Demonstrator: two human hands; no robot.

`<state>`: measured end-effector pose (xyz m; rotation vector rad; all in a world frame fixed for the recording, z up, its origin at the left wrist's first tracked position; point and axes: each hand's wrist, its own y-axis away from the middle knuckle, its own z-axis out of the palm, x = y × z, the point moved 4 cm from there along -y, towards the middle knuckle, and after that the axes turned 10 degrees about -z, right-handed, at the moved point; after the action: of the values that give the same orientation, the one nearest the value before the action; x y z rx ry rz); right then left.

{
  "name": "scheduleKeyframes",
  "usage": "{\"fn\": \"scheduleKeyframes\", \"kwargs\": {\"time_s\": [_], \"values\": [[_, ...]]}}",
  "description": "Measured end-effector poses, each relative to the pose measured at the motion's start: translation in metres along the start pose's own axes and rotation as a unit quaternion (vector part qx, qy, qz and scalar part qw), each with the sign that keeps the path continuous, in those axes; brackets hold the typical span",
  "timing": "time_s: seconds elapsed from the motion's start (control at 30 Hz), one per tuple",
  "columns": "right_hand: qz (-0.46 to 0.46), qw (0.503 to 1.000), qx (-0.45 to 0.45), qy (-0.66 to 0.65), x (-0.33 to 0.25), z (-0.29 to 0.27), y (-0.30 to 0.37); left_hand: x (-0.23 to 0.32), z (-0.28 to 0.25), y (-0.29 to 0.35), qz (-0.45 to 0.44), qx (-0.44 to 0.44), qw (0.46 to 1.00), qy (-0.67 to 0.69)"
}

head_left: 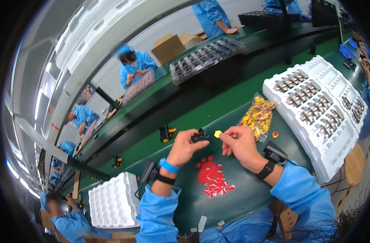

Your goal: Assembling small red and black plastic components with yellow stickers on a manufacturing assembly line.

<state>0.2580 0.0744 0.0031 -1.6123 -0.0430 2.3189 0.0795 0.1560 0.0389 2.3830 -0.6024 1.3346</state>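
Observation:
My left hand [184,146] is closed around a small black plastic part [200,137], gripped between thumb and fingers. Facing it, my right hand [242,146] pinches a small yellow piece [217,133] at its fingertips, a short gap from the black part. Below both hands, a loose pile of small red pieces [214,180], some showing white strips, lies on the dark green tabletop [245,198]. Just beyond my right hand rests a clear plastic bag [258,115] full of yellow pieces with red bits. One red-and-yellow piece [275,134] lies beside the bag.
A white foam tray [310,141] with rows of metal parts stands at right; another white moulded tray [112,200] is at left. Black-and-yellow parts [167,133] sit on the green conveyor [217,99]. Across it, co-workers in blue [138,62] work near a tray of black parts [205,56].

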Motion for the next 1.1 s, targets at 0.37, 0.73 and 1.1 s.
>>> {"fn": "scheduleKeyframes", "kwargs": {"time_s": [0.37,0.73,1.1], "values": [[-0.01,0.943,-0.317,0.099,0.0,0.048,0.041,-0.041,0.02,0.106,-0.035,0.022,0.985,0.166],[-0.12,0.915,-0.323,0.209,-0.004,0.055,0.047,-0.018,0.021,0.12,0.011,0.032,0.998,0.054],[-0.199,0.903,-0.292,0.245,-0.006,0.054,0.049,-0.014,0.019,0.121,-0.008,-0.017,0.997,0.068]]}}
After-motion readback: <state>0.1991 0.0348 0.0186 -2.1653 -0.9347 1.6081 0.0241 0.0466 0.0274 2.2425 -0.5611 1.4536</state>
